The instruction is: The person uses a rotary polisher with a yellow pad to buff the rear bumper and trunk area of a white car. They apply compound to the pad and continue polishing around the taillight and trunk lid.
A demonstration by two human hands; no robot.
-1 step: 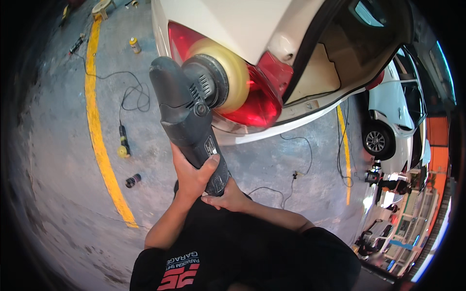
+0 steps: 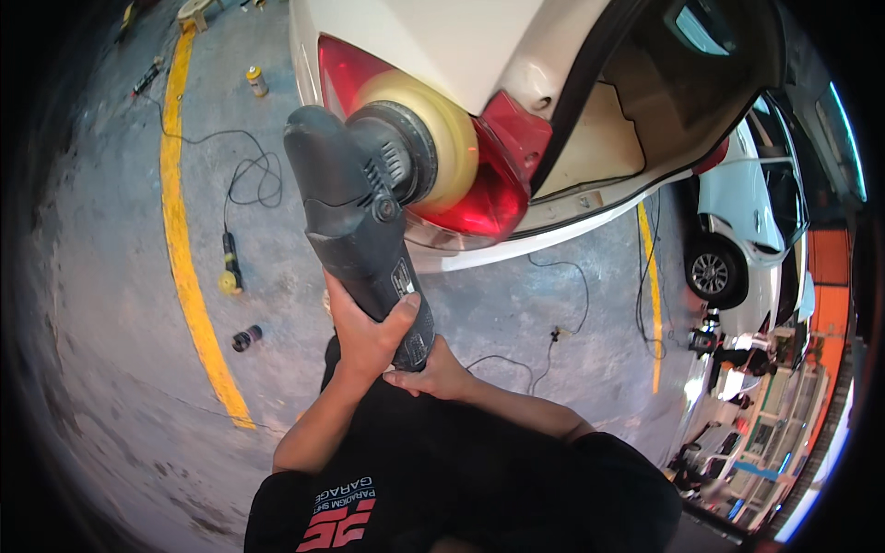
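Polisher [image 2: 353,247] toward ten o'clock meets a red taillight [image 2: 493,205], yellow pad [image 2: 458,152] at twelve, left hand [image 2: 367,336] and right hand [image 2: 444,370] with fingers clamped round its grip [image 2: 420,323]. Polishing appears under way; the next pass likely calls for flat, even pressure.

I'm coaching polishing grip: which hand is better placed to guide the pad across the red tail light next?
Probably the left hand: it grips the black polisher nearer the yellow pad. The right hand sits farther back, at the polisher's rear end.
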